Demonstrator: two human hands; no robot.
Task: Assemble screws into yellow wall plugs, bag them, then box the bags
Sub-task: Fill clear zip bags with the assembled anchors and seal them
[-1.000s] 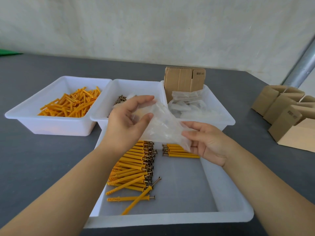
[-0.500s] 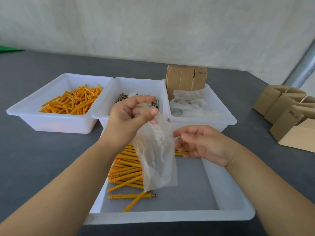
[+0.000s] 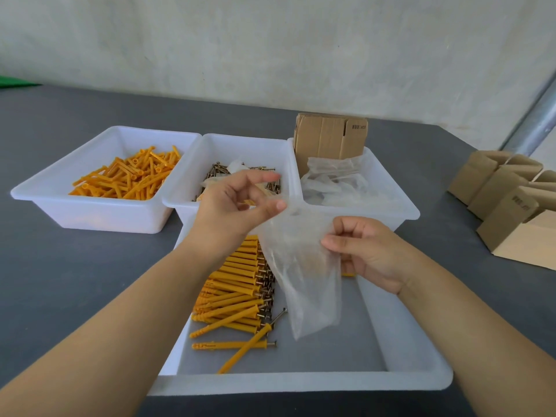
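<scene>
A clear plastic bag point(image 3: 304, 266) is hanging limp and wrinkled above the near tray point(image 3: 301, 383), thin enough that the tray floor is showing through it, its lower corner dangling free. The left hand point(image 3: 231, 212) is pinching the bag's upper edge between thumb and fingertips, the forefinger stretching out above. The right hand point(image 3: 364, 251) is gripping the bag's right edge, thumb pressing on the film and fingers curling behind it.

Under the bag, on the left part of the near tray, assembled plugs point(image 3: 237, 290) are lying in a rough row, yellow bodies with screw heads poking out toward the right; a few are lying loose and askew at the near end of the row.

Beyond the near tray, three white bins are sitting side by side: the left bin point(image 3: 99, 215) is holding bare yellow wall plugs point(image 3: 129, 176), the middle bin point(image 3: 240, 142) is holding dark screws point(image 3: 216, 173), and the right bin point(image 3: 403, 206) is holding more clear bags point(image 3: 334, 182) with flat cardboard point(image 3: 331, 136) standing upright at its far end. To the right of the near tray, folded cardboard boxes point(image 3: 508, 200) are crowding together on the grey table point(image 3: 75, 266).
</scene>
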